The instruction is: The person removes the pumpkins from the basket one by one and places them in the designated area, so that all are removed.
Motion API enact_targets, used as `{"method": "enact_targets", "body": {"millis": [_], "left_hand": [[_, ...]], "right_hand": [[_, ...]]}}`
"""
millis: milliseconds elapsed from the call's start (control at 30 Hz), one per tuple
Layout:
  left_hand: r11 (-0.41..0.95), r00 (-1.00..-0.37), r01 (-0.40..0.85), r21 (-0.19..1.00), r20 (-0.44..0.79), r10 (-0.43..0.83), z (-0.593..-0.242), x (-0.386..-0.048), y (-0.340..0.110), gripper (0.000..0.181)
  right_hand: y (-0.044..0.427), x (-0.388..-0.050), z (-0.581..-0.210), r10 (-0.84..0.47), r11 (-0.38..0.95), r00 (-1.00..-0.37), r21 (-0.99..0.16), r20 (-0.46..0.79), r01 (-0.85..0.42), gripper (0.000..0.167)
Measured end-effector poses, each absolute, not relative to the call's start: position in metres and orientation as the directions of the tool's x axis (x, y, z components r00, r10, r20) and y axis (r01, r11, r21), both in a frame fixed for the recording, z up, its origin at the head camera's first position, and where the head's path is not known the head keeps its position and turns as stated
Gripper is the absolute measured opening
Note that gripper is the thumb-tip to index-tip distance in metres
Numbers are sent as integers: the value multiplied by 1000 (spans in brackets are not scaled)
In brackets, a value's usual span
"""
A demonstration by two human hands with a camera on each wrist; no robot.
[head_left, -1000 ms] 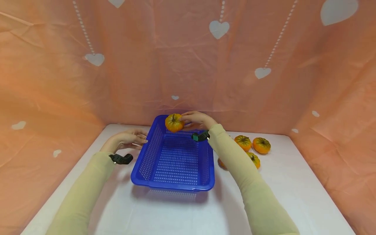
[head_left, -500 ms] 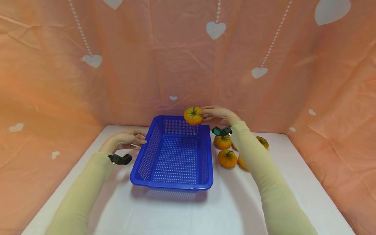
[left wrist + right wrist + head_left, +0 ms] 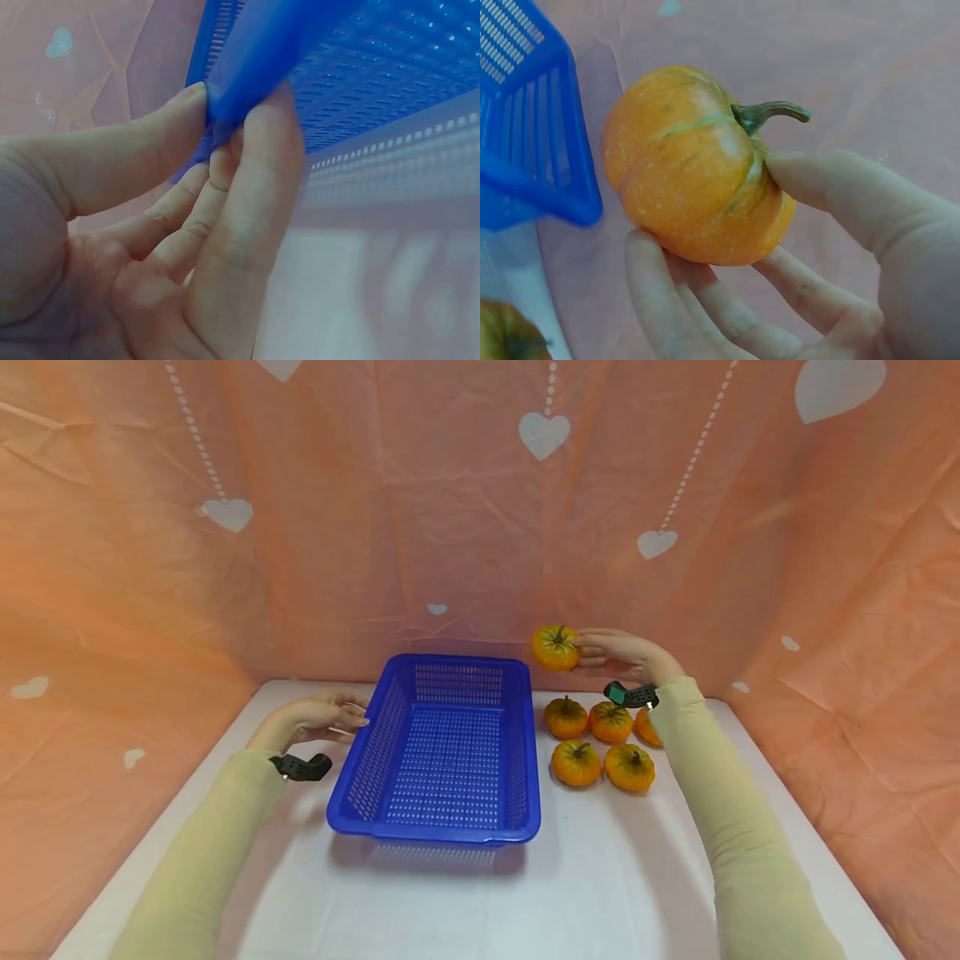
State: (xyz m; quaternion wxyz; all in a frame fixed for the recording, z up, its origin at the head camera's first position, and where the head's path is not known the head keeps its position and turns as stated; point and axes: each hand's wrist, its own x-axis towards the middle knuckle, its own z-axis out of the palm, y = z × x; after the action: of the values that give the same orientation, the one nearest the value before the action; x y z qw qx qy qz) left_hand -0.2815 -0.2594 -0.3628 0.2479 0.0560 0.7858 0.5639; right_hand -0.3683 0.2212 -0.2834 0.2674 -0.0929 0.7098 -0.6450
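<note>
My right hand [image 3: 622, 653] holds a small orange pumpkin [image 3: 557, 648] in the air, above and behind the other pumpkins. In the right wrist view the thumb lies near the green stem of that pumpkin [image 3: 697, 169], with the fingers beneath it. My left hand [image 3: 318, 718] pinches the left rim of a blue perforated plastic basket [image 3: 433, 835]. The left wrist view shows thumb and forefinger on either side of the basket's rim [image 3: 255, 75]. No pumpkin lies inside the basket.
Several pumpkins [image 3: 576, 764] stand in two rows on the white table [image 3: 420, 910], right of the basket. The right sleeve partly covers one pumpkin [image 3: 647, 727]. An orange cloth [image 3: 465, 527] with white hearts hangs around the back and sides.
My right hand has carried the pumpkin from above the basket's far end rightward, out past its rim. The left hand keeps its grip on the basket.
</note>
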Motion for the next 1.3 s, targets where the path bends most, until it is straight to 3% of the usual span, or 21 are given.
{"method": "enact_targets", "body": {"millis": [467,1200,1300], "left_hand": [[344,-872,-186,920,-316,374,-365,-282,-263,48],[347,-868,-200,916,-329,371,-363,-281,-262,51],[344,-869,-201,917,-329,369,-364,-281,-262,50]], "right_hand": [[283,-347,-296,-438,179,-854,-958,-282,224,65],[365,-303,-334,-373,31,-875,-946,-310,322,75],[380,-297,-344,-414,-35,-863,-942,-289,333,54]]}}
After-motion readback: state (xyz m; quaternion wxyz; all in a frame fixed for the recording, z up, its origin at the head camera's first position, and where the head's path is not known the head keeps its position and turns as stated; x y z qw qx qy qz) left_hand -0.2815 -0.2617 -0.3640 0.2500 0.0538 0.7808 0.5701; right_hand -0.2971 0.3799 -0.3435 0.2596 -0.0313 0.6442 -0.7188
